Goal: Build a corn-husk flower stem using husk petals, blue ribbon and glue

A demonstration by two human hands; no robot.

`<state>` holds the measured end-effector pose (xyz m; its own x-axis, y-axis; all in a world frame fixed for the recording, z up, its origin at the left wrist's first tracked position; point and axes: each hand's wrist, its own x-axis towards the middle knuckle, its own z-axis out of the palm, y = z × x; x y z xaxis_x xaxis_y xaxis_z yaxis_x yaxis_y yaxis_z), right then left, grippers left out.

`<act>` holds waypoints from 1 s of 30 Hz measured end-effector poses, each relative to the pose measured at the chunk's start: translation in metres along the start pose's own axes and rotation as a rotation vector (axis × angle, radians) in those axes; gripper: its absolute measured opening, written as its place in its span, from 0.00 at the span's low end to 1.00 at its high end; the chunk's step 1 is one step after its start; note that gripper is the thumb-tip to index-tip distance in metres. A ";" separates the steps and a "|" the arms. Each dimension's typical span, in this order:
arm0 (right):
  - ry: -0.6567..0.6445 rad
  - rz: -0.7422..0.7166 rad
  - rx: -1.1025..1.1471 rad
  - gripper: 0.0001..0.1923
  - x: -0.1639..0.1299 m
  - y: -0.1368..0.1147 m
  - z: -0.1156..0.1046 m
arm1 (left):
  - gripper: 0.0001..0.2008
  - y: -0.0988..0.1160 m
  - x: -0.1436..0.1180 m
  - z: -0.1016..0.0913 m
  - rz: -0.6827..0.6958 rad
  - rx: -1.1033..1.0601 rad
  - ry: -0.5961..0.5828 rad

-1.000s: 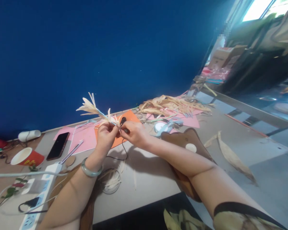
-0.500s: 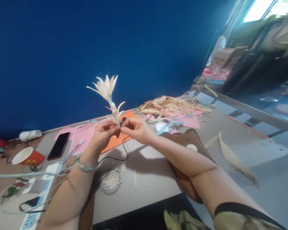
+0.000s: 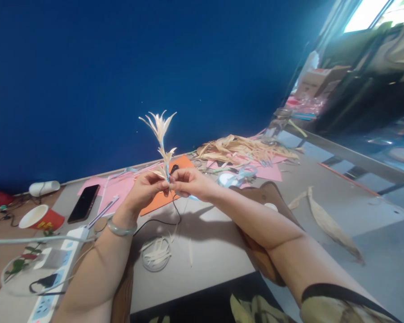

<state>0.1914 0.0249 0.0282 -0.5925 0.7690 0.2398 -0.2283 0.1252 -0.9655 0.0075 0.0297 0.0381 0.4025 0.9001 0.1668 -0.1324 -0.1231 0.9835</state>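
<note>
A cream flower made of dried husk stands upright in front of the blue wall, with narrow leaves lower on its blue-wrapped stem. My left hand pinches the stem near its lower end. Right beside it, my right hand is closed on the same stem, fingertips almost touching those of the left. The very bottom of the stem is hidden by my fingers. Below the hands, a shallow round dish holds several pale husk strips.
A heap of dried husks lies on pink paper at the back. An orange sheet sits under my hands. To the left are a phone, a red paper cup and a power strip. A husk lies at right.
The flower has turned and straightened from a left lean to nearly upright, its head shifting right. Both hands stay on the stem, my right fingers slightly re-placed.
</note>
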 end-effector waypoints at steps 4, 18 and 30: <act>0.082 0.009 -0.122 0.18 0.000 -0.002 0.001 | 0.18 -0.004 0.001 -0.003 0.037 0.023 0.031; 0.363 -0.133 -0.505 0.12 -0.004 0.001 0.011 | 0.17 -0.009 0.000 0.012 0.080 0.120 0.296; 0.310 -0.110 -0.372 0.09 -0.002 -0.002 0.008 | 0.18 -0.005 -0.001 0.018 -0.055 -0.127 0.259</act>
<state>0.1866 0.0185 0.0303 -0.3102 0.8816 0.3557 0.0475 0.3881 -0.9204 0.0244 0.0219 0.0338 0.1696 0.9827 0.0739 -0.2358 -0.0324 0.9713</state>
